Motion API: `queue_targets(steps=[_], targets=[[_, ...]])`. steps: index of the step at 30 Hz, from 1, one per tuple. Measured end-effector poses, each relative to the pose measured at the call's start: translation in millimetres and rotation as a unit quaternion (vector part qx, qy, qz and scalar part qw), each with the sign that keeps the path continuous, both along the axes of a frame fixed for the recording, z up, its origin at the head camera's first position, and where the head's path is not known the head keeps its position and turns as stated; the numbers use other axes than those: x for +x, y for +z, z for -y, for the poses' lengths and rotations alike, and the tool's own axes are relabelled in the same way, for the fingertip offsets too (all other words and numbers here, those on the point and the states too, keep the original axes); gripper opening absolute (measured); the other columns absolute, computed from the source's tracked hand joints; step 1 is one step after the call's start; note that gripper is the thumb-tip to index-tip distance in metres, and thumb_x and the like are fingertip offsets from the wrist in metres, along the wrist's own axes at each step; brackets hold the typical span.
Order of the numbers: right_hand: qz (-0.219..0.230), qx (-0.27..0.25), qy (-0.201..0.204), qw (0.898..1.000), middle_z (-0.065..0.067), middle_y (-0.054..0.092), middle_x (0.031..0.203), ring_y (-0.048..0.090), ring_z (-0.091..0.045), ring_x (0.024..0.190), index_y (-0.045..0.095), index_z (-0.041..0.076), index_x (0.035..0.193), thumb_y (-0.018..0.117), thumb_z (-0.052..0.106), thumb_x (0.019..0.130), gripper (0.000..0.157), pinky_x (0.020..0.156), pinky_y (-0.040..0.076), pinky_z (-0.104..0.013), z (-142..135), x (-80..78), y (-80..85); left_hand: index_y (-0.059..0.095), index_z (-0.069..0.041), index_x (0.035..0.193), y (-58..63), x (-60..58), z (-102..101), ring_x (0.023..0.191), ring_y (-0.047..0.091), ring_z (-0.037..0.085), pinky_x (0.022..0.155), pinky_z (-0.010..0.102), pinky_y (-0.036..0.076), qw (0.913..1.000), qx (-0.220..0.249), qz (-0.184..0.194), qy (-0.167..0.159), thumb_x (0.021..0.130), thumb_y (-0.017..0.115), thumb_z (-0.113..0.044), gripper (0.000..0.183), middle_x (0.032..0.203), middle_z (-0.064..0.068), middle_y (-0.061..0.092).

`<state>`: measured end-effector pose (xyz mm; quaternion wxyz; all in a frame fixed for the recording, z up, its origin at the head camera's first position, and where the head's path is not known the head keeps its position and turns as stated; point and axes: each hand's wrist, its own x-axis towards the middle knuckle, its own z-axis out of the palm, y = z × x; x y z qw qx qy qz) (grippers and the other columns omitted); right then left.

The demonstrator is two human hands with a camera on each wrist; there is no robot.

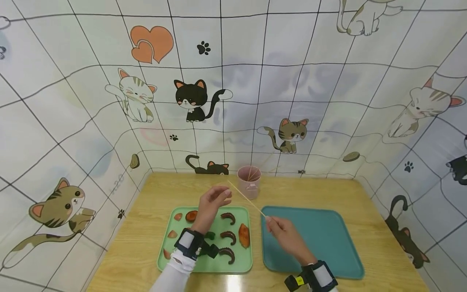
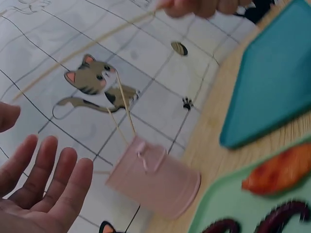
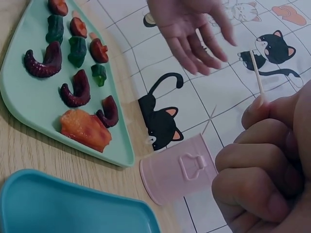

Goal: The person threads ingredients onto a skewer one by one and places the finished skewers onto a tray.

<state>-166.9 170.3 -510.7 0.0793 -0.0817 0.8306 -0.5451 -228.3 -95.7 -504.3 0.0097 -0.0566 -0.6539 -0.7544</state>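
My right hand [image 1: 286, 234] pinches one end of a thin wooden skewer [image 1: 245, 197] between thumb and index finger, the other fingers curled in. The skewer slants up and left, its far tip near my left hand [image 1: 211, 202]. In the left wrist view, the left hand's fingers [image 2: 68, 187] are spread and relaxed, holding nothing. Below that hand lies a light green tray [image 1: 219, 267] with dark curled tentacle pieces [image 1: 228, 237], an orange-brown meat-like piece [image 1: 244, 236], dark green chunks [image 3: 77, 51], round reddish-brown slices [image 1: 191, 216] and small pinkish pieces [image 1: 172, 234]. My left forearm hides some of them.
A small pink bucket [image 1: 251, 190] with a few skewers stands behind the trays. To the right of the green tray, a teal tray [image 1: 313, 239] lies under the right hand. The wooden table [image 1: 127, 247] meets a cat-patterned cloth [image 1: 240, 97] at its back and sides.
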Motion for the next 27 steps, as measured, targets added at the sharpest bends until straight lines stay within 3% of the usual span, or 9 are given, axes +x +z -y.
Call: queue_targets(steps=[4,8,14,20,24,27], targets=[[-0.004,0.001,-0.011,1.000,0.004,0.037,0.060,0.031,-0.007,0.050,0.060,0.012,0.081,0.047,0.043,0.109,0.044,0.049,0.027,-0.021,-8,1.7,-1.0,0.072,-0.012,0.119,-7.7,-7.5,8,0.106,0.070,0.018,0.093,0.032,0.061,0.9930,-0.115,-0.017,0.020,0.097,0.073,-0.030,0.029,0.119,0.011,0.073],[-0.002,-0.004,-0.018,1.000,0.003,0.036,0.060,0.030,-0.008,0.050,0.059,0.010,0.082,0.047,0.044,0.109,0.045,0.048,0.027,-0.022,-15,2.7,-1.6,0.075,-0.018,0.114,-14.9,-14.5,14,0.107,0.069,0.019,0.091,0.033,0.060,0.9744,-0.217,-0.052,0.025,0.096,0.074,-0.027,0.020,0.113,0.003,0.075],[0.012,-0.007,-0.037,0.999,0.001,0.036,0.060,0.031,-0.010,0.051,0.059,0.009,0.082,0.049,0.044,0.108,0.045,0.049,0.029,-0.024,-23,7.6,-3.1,0.075,-0.012,0.108,-28.4,-22.5,17,0.101,0.070,0.026,0.090,0.044,0.060,0.9446,-0.319,-0.075,0.000,0.096,0.074,-0.016,0.013,0.105,0.007,0.076],[0.024,-0.002,-0.040,0.999,0.001,0.035,0.059,0.031,-0.010,0.050,0.059,0.008,0.083,0.046,0.043,0.109,0.046,0.049,0.029,-0.024,-30,11.4,-5.6,0.072,-0.001,0.115,-38.8,-29.9,14,0.107,0.067,0.036,0.089,0.048,0.058,0.9038,-0.417,-0.088,-0.046,0.094,0.073,-0.010,0.022,0.114,0.016,0.071],[0.022,0.001,-0.040,0.999,0.002,0.034,0.058,0.030,-0.009,0.049,0.058,0.008,0.082,0.046,0.040,0.110,0.044,0.049,0.028,-0.024,-33,12.3,-8.5,0.070,0.005,0.119,-42.5,-35.9,11,0.107,0.066,0.040,0.089,0.050,0.058,0.8699,-0.471,-0.113,-0.092,0.092,0.073,-0.006,0.029,0.116,0.020,0.068],[0.021,0.001,-0.039,0.999,0.002,0.034,0.058,0.028,-0.009,0.049,0.058,0.008,0.081,0.046,0.038,0.110,0.044,0.049,0.028,-0.024,-34,13.1,-10.3,0.071,0.006,0.117,-45.1,-40.0,9,0.106,0.067,0.039,0.089,0.049,0.058,0.8440,-0.510,-0.126,-0.107,0.090,0.073,-0.004,0.029,0.114,0.020,0.069]])
